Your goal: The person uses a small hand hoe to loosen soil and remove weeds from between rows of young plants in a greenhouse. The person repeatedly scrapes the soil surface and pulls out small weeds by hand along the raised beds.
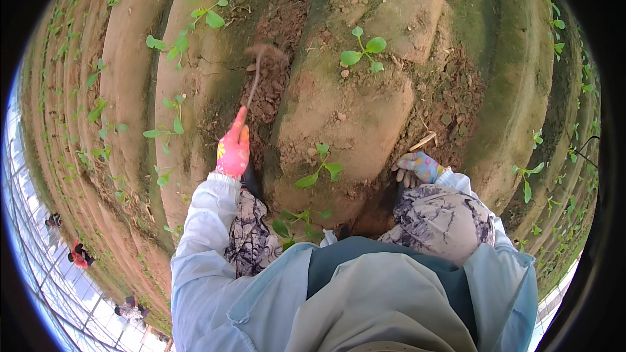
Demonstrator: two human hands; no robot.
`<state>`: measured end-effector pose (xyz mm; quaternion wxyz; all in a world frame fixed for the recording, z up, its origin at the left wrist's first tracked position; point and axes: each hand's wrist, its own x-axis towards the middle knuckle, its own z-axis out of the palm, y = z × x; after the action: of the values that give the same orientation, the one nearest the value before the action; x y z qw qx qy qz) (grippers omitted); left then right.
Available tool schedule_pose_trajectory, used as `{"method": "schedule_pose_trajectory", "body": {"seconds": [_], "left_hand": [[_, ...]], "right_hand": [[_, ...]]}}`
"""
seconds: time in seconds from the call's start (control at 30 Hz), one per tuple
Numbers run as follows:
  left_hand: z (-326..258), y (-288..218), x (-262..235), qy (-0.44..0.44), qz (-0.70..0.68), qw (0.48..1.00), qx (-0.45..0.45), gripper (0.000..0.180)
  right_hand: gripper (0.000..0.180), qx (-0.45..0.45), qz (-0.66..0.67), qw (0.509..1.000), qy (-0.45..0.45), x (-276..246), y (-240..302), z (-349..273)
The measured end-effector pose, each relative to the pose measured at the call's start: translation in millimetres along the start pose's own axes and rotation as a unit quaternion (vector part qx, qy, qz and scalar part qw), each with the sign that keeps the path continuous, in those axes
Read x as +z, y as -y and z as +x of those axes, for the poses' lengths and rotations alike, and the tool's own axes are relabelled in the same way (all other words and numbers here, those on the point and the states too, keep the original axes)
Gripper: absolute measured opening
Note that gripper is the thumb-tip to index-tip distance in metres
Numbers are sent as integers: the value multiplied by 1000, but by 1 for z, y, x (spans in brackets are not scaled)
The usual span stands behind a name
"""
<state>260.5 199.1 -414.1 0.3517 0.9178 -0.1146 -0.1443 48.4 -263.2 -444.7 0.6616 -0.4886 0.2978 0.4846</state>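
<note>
My left hand [233, 150], in a pink floral glove, is closed round the handle of a small hand hoe [256, 78]. The hoe's head is smeared by motion above the loose, broken soil [264, 101] of a furrow. My right hand [419, 168], in a blue floral glove with greyish fingers, is by my right knee with its fingers curled. Anything inside those fingers is hidden. Just beyond it a pale dry stalk [424, 141] lies on the soil. Between my hands, a leafy seedling [319, 169] grows on the raised bed [345, 124].
Another seedling [365, 50] stands farther up the bed, and several grow on the ridge at left [179, 42]. Crumbled soil [460, 104] fills a hollow on the right. More planted rows run along both sides. Far left, a person in red [81, 255] is among other people.
</note>
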Motion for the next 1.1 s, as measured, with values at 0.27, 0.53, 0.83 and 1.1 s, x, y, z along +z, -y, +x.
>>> {"method": "schedule_pose_trajectory", "body": {"seconds": [0.27, 0.53, 0.83, 1.1], "left_hand": [[-66, 41, -32, 110, -6, 989, -100, 46], [46, 15, 32, 99, -92, 981, -137, 47], [146, -100, 47, 70, -393, 900, -174, 45], [99, -76, 29, 165, -405, 853, -287, 45]], "right_hand": [[31, -23, -6, 1000, 9, 0, -1, -1], [27, 3, 10, 1000, -6, 2, 4, -6], [29, 13, 24, 1000, 12, -2, 2, -3], [30, 7, 30, 999, 23, -5, 0, -2]]}}
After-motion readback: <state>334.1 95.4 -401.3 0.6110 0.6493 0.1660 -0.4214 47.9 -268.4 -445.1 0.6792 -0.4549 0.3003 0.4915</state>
